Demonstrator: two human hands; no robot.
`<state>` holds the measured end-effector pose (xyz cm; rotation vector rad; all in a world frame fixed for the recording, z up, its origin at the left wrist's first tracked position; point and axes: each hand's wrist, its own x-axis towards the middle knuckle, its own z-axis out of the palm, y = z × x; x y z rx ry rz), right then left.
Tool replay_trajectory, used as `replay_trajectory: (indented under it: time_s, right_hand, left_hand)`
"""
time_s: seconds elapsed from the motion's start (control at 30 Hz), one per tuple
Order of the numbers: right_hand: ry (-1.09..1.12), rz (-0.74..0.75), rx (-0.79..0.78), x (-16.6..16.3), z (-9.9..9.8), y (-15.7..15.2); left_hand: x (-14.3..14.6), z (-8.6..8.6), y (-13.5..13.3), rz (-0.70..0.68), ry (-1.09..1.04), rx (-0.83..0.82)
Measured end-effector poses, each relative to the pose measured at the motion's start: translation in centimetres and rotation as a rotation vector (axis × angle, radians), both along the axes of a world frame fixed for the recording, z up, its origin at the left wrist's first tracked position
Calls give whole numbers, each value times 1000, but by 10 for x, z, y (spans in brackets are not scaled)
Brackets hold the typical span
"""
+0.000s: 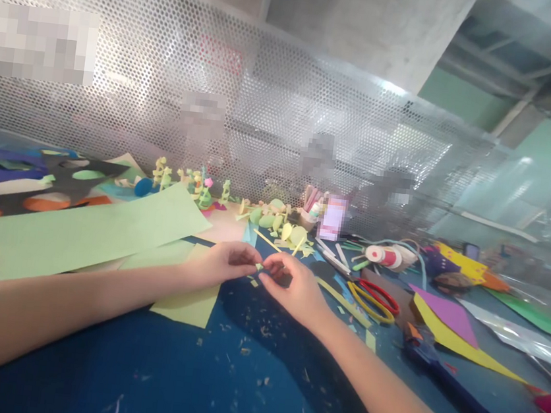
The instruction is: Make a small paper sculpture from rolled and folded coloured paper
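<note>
My left hand and my right hand meet over the middle of the blue table, fingertips almost touching. Between them is a tiny pale yellow-green paper piece; thumb and fingers of the left hand pinch it. The right hand's thumb and fingers close in a pinch at its other side, where the contact is partly hidden. Under my left forearm lie a large light green sheet and a yellow-green sheet. Beyond the hands are several small pale green and yellow paper cutouts.
Right of my hands lie scissors with red and yellow handles, a spool, purple paper and a dark blue corded tool like a glue gun. Paper scraps dot the table. A perforated metal panel stands behind, a phone before it.
</note>
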<state>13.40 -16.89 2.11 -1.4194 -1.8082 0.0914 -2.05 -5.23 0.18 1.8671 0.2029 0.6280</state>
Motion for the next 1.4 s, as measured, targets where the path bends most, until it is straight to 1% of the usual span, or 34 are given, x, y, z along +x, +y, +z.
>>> replay_trajectory:
  time_s: [0.1, 0.5, 0.73, 0.87, 1.13, 1.4]
  right_hand:
    - [9, -17, 24, 0, 0, -1]
    - [-36, -72, 45, -4, -1, -1]
    - [-39, -119, 51, -8, 0, -2]
    - [-54, -126, 51, -10, 0, -2]
    - [-109, -124, 127, -11, -2, -2]
    - [-234, -89, 198, -9, -2, -3]
  left_hand:
    - [-1, 0, 0, -6, 8, -2]
    - [-4, 5, -4, 45, 65, 14]
    - [-3, 5, -4, 61, 48, 15]
    - [-3, 5, -5, 68, 65, 28]
    - [-5, 7, -6, 84, 93, 55]
    - [-5, 6, -7, 61, 90, 80]
